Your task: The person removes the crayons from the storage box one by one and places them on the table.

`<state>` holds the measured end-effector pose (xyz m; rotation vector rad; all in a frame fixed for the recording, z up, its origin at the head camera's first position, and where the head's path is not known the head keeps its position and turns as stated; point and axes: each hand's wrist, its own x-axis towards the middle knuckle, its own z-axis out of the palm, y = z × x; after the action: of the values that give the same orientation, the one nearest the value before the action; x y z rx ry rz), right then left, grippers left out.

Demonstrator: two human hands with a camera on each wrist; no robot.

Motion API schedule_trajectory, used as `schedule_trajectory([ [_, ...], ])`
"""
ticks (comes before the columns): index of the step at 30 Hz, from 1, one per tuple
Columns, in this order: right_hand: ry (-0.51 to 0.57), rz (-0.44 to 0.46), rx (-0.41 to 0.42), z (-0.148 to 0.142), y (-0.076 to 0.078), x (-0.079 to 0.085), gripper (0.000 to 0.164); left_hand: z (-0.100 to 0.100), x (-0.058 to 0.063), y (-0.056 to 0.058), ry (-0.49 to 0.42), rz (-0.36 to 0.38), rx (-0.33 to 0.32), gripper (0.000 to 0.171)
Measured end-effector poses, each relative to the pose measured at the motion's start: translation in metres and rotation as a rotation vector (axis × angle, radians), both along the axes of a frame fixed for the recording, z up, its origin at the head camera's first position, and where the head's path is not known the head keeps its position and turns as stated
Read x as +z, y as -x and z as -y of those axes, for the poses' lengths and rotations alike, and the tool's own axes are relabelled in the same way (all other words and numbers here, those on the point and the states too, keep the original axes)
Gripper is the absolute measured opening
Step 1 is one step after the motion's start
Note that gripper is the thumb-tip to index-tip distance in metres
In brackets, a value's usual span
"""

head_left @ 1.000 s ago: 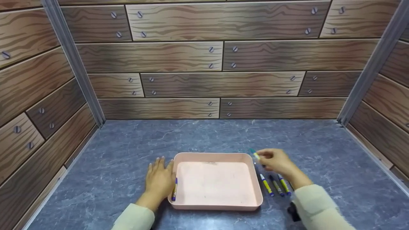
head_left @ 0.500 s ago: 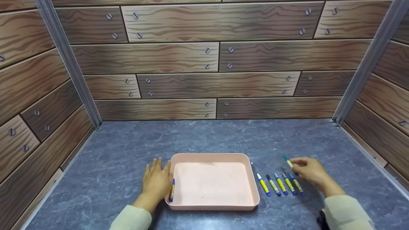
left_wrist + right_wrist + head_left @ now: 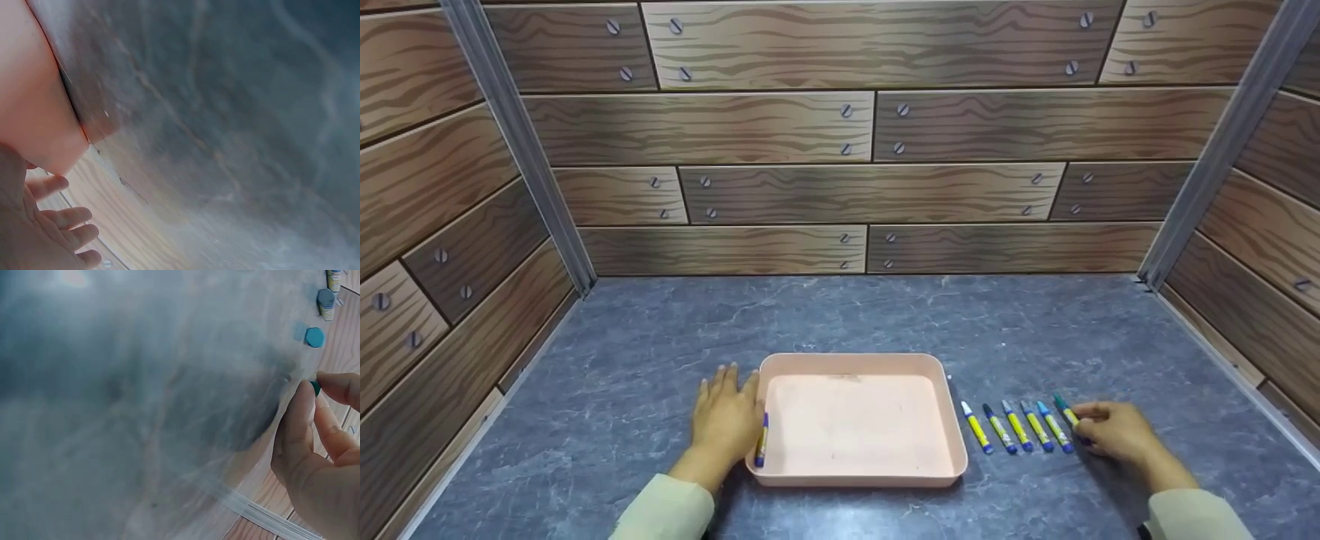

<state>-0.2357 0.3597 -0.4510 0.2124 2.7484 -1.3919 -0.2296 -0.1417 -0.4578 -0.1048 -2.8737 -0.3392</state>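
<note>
My right hand (image 3: 1125, 435) pinches a green crayon (image 3: 1065, 409) between thumb and fingertips, low over the table at the right end of a row of crayons (image 3: 1018, 429). The right wrist view shows the green crayon's end (image 3: 315, 387) between the fingertips, with a light-blue crayon (image 3: 314, 337) beside it. My left hand (image 3: 726, 424) lies against the left side of a shallow pink tray (image 3: 862, 481), its fingers extended. Inside the tray, a purple-ended crayon (image 3: 762, 442) rests along the left wall. In the left wrist view the tray's outer wall (image 3: 39, 90) meets the hand (image 3: 39, 225).
A grey marbled tabletop (image 3: 810, 315) spreads under everything. Wood-patterned panels (image 3: 772, 195) enclose it at the back and both sides, with grey metal posts (image 3: 1192, 180) at the corners. The crayon row lies just right of the tray.
My right hand has moved right and toward the body with the green crayon, from beside the tray's far corner to the row's right end. The left hand stays at the tray.
</note>
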Motion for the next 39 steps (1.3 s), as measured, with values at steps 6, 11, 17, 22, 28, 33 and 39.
schedule_trajectory([
  [6, -0.041, 0.002, 0.010, 0.001, 0.000, 0.000, 0.042, 0.002, 0.001, 0.000, 0.013, -0.009, 0.005, 0.044],
  [11, -0.101, -0.002, 0.018, 0.003, 0.000, 0.002, 0.042, 0.003, 0.001, 0.000, 0.013, -0.008, 0.009, 0.045],
  [17, -0.214, 0.026, 0.031, 0.004, 0.001, 0.006, 0.044, 0.004, 0.000, -0.001, 0.016, -0.003, 0.011, 0.045],
  [22, -0.363, 0.029, 0.101, 0.006, 0.003, 0.020, 0.047, 0.004, 0.000, -0.003, 0.003, -0.011, 0.011, 0.045],
  [28, -0.467, -0.003, 0.148, 0.013, 0.008, 0.040, 0.054, 0.003, 0.000, -0.002, 0.005, -0.007, 0.017, 0.044],
  [33, -0.539, -0.082, 0.187, 0.026, 0.010, 0.055, 0.058, 0.001, 0.000, -0.002, 0.002, -0.001, 0.016, 0.044],
  [39, -0.593, -0.211, 0.196, 0.054, 0.011, 0.067, 0.062, -0.002, 0.001, -0.001, 0.000, 0.006, 0.010, 0.044],
])
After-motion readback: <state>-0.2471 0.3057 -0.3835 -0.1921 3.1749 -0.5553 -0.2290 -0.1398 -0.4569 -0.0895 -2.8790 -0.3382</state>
